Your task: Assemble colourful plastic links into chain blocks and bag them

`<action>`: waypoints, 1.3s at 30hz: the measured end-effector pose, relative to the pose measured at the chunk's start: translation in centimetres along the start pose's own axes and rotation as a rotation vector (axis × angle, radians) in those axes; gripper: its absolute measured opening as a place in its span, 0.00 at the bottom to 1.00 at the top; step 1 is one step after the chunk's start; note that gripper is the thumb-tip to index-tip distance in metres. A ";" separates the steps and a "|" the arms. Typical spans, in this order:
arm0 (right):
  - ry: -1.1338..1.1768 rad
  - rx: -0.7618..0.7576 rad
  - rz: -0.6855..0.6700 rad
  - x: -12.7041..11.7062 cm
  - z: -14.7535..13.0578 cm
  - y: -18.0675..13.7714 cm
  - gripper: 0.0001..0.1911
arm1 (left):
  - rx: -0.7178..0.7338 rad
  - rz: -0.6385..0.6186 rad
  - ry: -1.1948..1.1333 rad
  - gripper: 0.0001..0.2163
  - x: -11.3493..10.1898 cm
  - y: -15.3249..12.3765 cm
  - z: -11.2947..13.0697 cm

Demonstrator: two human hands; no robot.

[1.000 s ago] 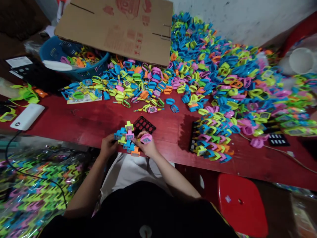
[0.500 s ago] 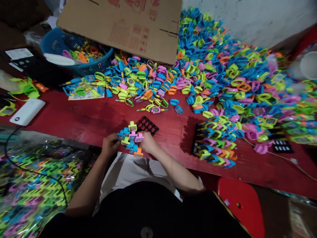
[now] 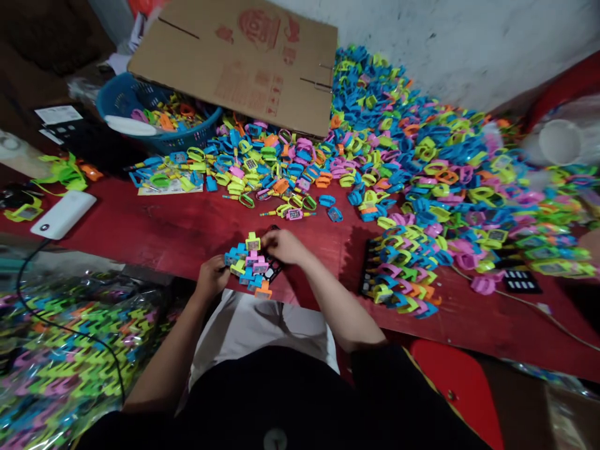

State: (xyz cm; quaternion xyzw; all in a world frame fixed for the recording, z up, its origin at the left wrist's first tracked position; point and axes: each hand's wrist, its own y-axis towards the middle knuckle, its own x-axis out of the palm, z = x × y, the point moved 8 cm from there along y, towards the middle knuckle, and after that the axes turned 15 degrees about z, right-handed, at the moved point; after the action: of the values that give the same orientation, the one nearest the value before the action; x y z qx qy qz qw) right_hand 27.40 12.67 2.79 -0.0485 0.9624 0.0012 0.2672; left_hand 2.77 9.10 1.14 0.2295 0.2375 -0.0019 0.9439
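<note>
A black plastic tray point(image 3: 272, 270) at the near edge of the red table point(image 3: 164, 228) carries a cluster of small coloured toy watches point(image 3: 248, 261). My left hand point(image 3: 212, 277) is curled round the left end of that cluster at the table's edge. My right hand point(image 3: 282, 245) lies over the far right part of the tray, fingers bent down onto it; what they pinch, if anything, is hidden.
A second black tray full of toy watches point(image 3: 402, 275) lies to the right. A huge heap of loose coloured watches point(image 3: 422, 156) covers the back. A cardboard sheet point(image 3: 239, 59) leans over a blue basket point(image 3: 154, 119). White power bank point(image 3: 63, 214) at left; red stool point(image 3: 462, 387).
My right hand has set the pink watch into the cluster and moved up to the far side of the tray. The left hand stays at the cluster's left end.
</note>
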 end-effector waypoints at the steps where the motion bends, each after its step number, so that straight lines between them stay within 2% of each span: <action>1: -0.035 0.030 0.146 -1.6 0.6 1.5 0.22 | -0.008 0.002 0.000 0.07 0.0 0.1 0.0; 3: -0.137 0.073 0.351 -3.5 1.4 3.8 0.23 | -0.022 0.006 -0.002 0.07 0.0 0.3 0.1; 4: -0.195 0.087 0.399 -3.8 1.5 4.6 0.22 | -0.025 0.011 -0.005 0.08 -0.1 0.4 0.2; 6: -0.296 0.126 0.434 -4.1 1.9 5.5 0.18 | -0.025 0.017 -0.015 0.08 -0.2 0.5 0.5; 9: -0.369 0.205 0.506 -5.2 2.8 5.0 0.12 | -0.014 0.013 -0.037 0.08 -0.4 0.8 1.1; 11: -0.296 0.200 0.603 -6.6 3.3 3.6 0.12 | -0.021 0.006 -0.045 0.07 -0.5 0.9 1.3; 14: 0.036 0.129 0.724 -7.6 3.7 -0.2 0.21 | -0.052 -0.003 -0.041 0.08 -0.6 0.9 1.2; 16: 0.298 0.138 0.648 -6.1 3.9 -3.2 0.25 | -0.068 0.000 -0.035 0.08 -0.5 0.9 1.0; 18: 0.488 0.193 0.469 -3.0 3.6 -6.1 0.28 | -0.074 0.017 -0.026 0.09 -0.5 0.9 0.7; 20: 0.575 0.245 0.346 -0.1 3.0 -8.4 0.31 | -0.071 0.037 -0.016 0.10 -0.4 1.0 0.6; 23: 0.538 0.285 0.304 2.2 2.4 -9.9 0.29 | -0.063 0.045 -0.015 0.12 -0.4 1.0 0.7; 25: 0.435 0.265 0.298 2.4 2.1 -9.7 0.25 | -0.062 0.033 -0.023 0.12 -0.3 1.0 0.8; 29: 0.205 0.126 0.252 1.9 1.3 -8.9 0.16 | -0.047 0.014 -0.024 0.10 -0.4 0.8 1.0; 33: 0.045 0.045 0.158 2.8 0.5 -8.9 0.17 | -0.052 0.016 -0.008 0.09 -0.3 0.6 0.8; 37: 0.011 -0.005 0.092 3.6 -0.4 -8.7 0.15 | -0.045 0.013 -0.015 0.08 -0.3 0.6 1.0; 39: 0.066 -0.031 -0.017 3.1 -0.4 -7.8 0.13 | -0.022 0.015 -0.027 0.08 -0.3 0.7 1.4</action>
State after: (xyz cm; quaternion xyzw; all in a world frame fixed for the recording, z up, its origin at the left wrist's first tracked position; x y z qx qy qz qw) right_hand 25.26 4.57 1.74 -0.0609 0.9702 0.0120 0.2344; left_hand 3.18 9.09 2.69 0.2207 0.2232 0.0049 0.9494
